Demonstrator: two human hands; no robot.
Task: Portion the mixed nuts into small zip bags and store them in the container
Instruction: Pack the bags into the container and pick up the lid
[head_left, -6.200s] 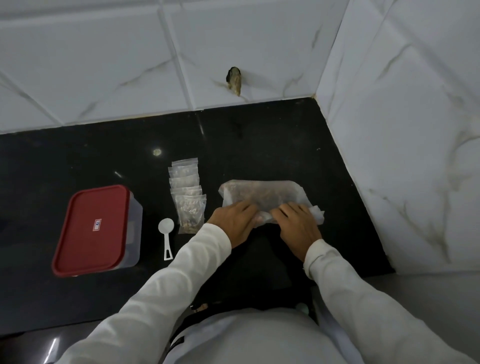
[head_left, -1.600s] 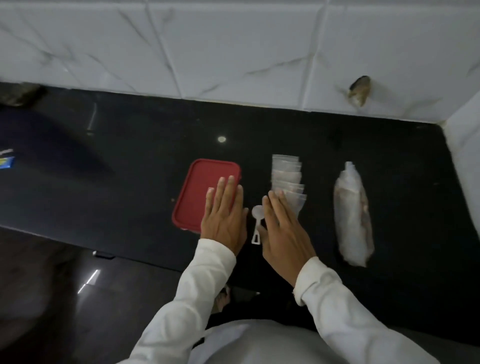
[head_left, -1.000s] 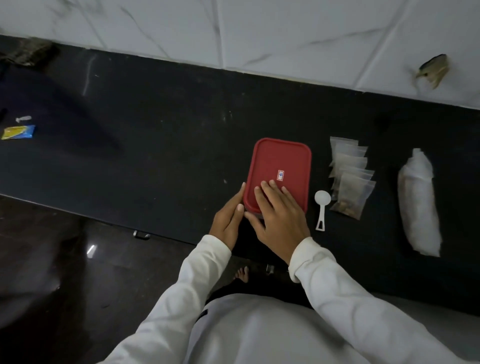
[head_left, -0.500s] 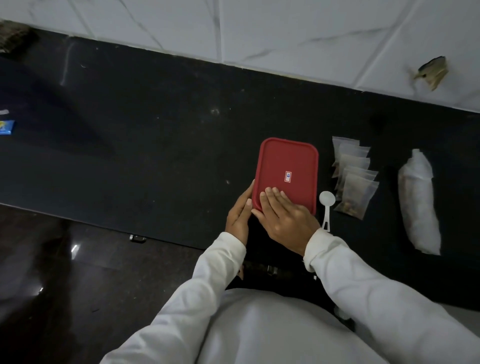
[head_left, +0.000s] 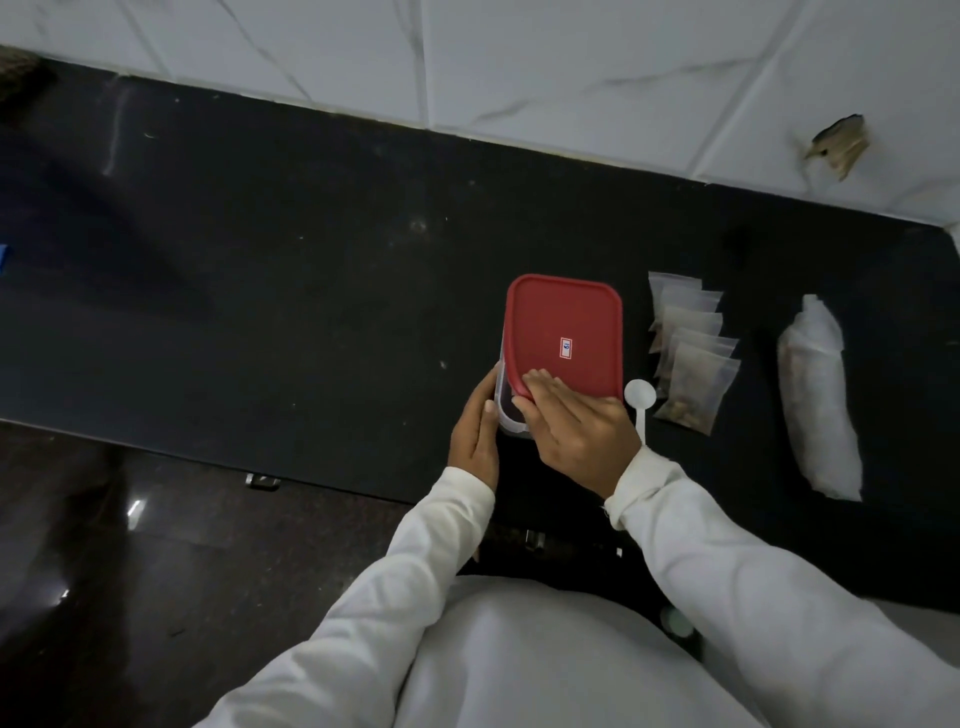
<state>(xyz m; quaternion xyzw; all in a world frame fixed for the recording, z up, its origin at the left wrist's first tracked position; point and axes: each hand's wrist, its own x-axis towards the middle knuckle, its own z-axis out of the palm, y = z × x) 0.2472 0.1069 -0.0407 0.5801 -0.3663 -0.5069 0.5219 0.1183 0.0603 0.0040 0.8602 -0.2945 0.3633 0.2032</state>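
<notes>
Step in hand, by my reading: peeling the lid off. The left hand (head_left: 474, 434) lies flat against the container (head_left: 508, 415) at its near-left wall, fingers (head_left: 491, 384) straight and together, bracing it on the bench (head_left: 260, 312). The right hand (head_left: 579, 428) has its fingers (head_left: 543, 384) close together atop the near-left corner of the red lid (head_left: 566, 332), thumb at the lip, seemingly pinching it. Best to lift that corner gently with the base pinned, sparing the scoop (head_left: 640, 397) just beside. The filled zip bags (head_left: 691, 364) wait beyond on the right, the bulk nut bag (head_left: 821, 405) farther right.
</notes>
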